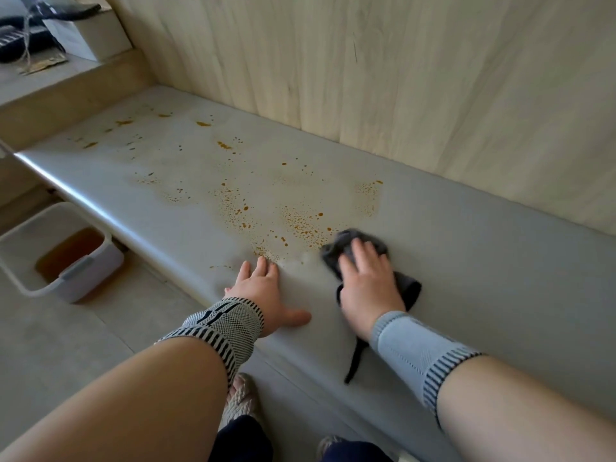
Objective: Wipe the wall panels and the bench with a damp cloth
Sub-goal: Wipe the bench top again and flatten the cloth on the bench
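Bare forearms; the left wrist band point(224, 325) is a black-and-white striped knit; the right wrist band point(416, 353) is pale blue (dark-striped at its upper edge); dark trousers point(243, 441) below.

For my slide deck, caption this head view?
Right hand presses grey cloth on stained bench; left hand rests flat.

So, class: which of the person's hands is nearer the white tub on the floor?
Left. The left hand rests flat on the bench edge, tub side; the right hand presses the cloth farther away.
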